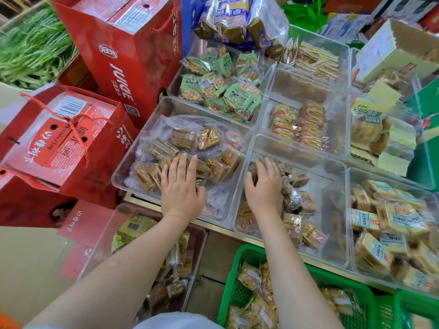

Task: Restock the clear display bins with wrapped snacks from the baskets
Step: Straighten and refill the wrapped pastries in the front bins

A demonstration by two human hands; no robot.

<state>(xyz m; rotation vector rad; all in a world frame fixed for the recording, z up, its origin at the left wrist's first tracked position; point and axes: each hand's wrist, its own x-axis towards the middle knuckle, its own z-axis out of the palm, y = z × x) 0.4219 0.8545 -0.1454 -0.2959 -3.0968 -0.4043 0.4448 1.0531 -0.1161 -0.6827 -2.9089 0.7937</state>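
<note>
At the far left, green long beans (33, 48) lie heaped in a box, and red gift boxes (61, 138) with rope handles stand stacked beside the table. Below them, off the table's front left corner, a clear tub (123, 217) holds more wrapped snacks.

On the table (213, 227), along its front edge, sits the left clear bin (133, 167), lined with a crumpled plastic bag and holding tan wrapped snacks (185, 137). The left hand (181, 188) lies palm-down on these packets near the bin's front wall, fingers stretched out and slightly spread, pressing on the pile rather than gripping any one piece.

Just right of it, wall touching wall, is the middle clear bin (332, 167), with brown packets (293, 224) gathered in its left half. The right hand (264, 186) reaches into the back left corner of this bin, fingers curled down over a cluster of packets; it seems to be clutching some, though the fingertips are hidden.

Behind these two, further bins hold green-wrapped cakes (240, 96) and orange-wrapped biscuits (308, 122). At the right front corner another bin holds pale blue-labelled packets (389, 224).

Below the table's front edge, right of the tub, a green basket (235, 281) holds clear-wrapped yellow snacks (251, 279).
</note>
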